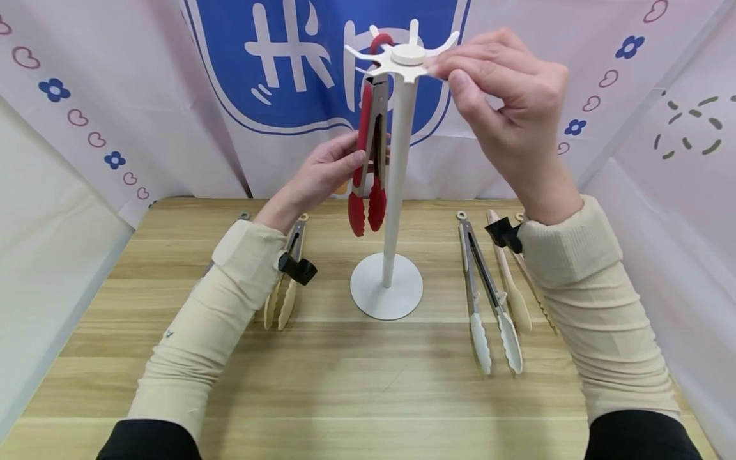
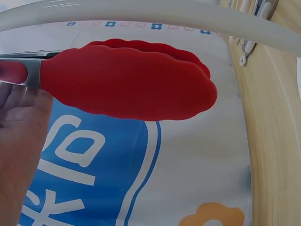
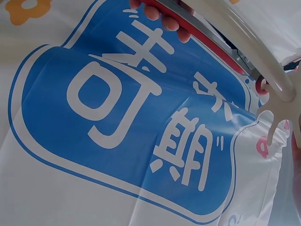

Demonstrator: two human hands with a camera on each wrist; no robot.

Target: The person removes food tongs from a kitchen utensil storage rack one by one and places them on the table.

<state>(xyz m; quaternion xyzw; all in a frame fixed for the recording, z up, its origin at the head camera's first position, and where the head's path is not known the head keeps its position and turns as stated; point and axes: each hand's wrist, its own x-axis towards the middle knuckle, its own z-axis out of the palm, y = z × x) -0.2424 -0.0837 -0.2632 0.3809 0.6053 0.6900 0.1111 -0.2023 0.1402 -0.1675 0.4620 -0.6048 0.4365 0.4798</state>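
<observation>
My left hand holds a pair of red-and-silver tongs by the arms, left of a white rack stand's pole. The tongs hang upright with their red scalloped heads down and close together. Their red loop sits among the hooks at the rack's top; whether a hook passes fully through it is hard to tell. With thumb and fingertips, my right hand pinches a hook on the right side of that top. In the right wrist view, left-hand fingers curl round the tongs.
On the wooden table, white-tipped tongs and a beige utensil lie at right, another tool partly behind the right sleeve. Beige-tipped tongs lie at left, partly covered by the left arm. A printed cloth hangs behind.
</observation>
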